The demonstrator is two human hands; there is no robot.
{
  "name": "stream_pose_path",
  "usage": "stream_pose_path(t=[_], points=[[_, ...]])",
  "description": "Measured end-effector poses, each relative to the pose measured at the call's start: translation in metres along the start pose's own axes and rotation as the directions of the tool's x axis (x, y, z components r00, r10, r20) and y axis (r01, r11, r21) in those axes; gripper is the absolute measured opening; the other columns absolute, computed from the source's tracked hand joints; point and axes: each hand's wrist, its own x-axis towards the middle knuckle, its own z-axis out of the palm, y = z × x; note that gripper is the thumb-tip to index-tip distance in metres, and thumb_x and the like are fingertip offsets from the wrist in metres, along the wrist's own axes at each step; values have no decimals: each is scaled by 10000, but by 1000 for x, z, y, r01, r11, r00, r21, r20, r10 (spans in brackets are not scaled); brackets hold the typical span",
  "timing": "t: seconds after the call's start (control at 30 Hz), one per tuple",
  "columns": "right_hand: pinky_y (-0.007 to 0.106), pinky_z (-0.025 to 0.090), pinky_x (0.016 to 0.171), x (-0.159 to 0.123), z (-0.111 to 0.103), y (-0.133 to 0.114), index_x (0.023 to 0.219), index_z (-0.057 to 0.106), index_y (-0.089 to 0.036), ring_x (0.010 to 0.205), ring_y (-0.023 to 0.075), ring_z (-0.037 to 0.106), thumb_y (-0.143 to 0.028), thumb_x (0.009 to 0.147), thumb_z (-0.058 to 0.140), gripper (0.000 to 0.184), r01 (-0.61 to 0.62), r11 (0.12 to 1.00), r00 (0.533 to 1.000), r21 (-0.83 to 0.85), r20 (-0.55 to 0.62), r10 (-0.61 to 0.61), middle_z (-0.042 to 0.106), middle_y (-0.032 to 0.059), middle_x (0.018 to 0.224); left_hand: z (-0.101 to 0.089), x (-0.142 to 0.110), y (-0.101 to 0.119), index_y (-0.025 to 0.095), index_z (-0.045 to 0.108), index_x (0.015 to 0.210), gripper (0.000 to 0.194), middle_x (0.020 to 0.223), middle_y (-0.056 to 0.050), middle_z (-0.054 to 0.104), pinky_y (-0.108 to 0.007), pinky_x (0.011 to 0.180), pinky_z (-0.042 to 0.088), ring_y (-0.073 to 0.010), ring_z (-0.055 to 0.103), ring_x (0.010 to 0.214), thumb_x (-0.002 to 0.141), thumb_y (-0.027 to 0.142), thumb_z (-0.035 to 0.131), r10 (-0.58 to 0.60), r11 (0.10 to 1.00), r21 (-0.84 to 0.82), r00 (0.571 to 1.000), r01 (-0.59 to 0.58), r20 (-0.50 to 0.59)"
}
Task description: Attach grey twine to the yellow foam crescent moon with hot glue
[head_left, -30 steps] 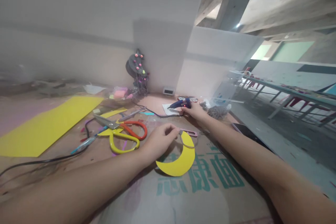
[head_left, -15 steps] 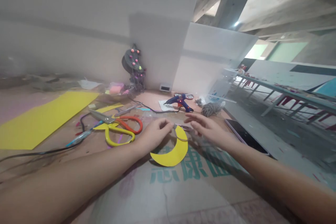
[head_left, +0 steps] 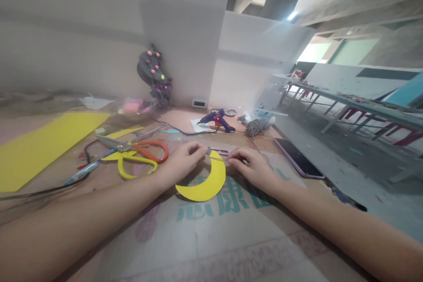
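Observation:
A yellow paper crescent (head_left: 213, 183) is held up by its upper tip between the thumb and fingers of my left hand (head_left: 190, 158). Grey yarn (head_left: 216, 158) is wound on that tip, and a strand of it runs across the crescent to the right. My right hand (head_left: 249, 165) pinches this strand just beyond the crescent's outer edge. Behind the crescent lies a small pinkish tool with a slot (head_left: 220, 151), partly hidden. The ball of grey yarn (head_left: 257, 128) rests farther back, beyond my right hand.
Scissors (head_left: 135, 152) with red and yellow handles lie left of my hands, near a yellow sheet (head_left: 56, 145). A blue glue gun (head_left: 216, 119) stands at the back. A phone (head_left: 299, 158) and a dark-bladed tool (head_left: 345, 196) lie right. A decorated grey crescent (head_left: 152, 70) leans against the board.
My right hand has closed from loosely spread fingers into a pinch on the yarn, which is now drawn straight sideways. The view has shifted, so everything sits farther left and slightly higher.

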Motion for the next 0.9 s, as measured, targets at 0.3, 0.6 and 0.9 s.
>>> stream_pose_path(t=[0.3, 0.6, 0.9], points=[[253, 435, 638, 2, -1, -2, 834, 651, -192, 689, 144, 592, -313, 875, 542, 168, 41, 998, 994, -51, -103, -46, 680, 13, 757, 1, -7, 1, 183, 565, 807, 389, 697, -1, 636, -216, 480, 366, -119, 521, 550, 864, 557, 471, -22, 999, 43, 992, 17, 122], [272, 450, 643, 2, 0, 1, 833, 667, -207, 696, 158, 591, -379, 860, 560, 204, -49, 998, 985, -27, -166, 44, 674, 18, 758, 2, -8, 5, 191, 570, 809, 345, 746, -9, 671, -211, 517, 404, -139, 590, 641, 882, 510, 462, 3, 997, 71, 975, -19, 221], [235, 407, 470, -4, 1, -2, 1295, 487, -232, 505, 75, 464, -358, 891, 511, 424, -91, 958, 995, 270, 50, 81, 656, 69, 1089, 2, -10, 10, 188, 568, 818, 298, 755, -14, 678, -234, 587, 440, -152, 608, 678, 876, 466, 479, -7, 999, 43, 969, -4, 246]])
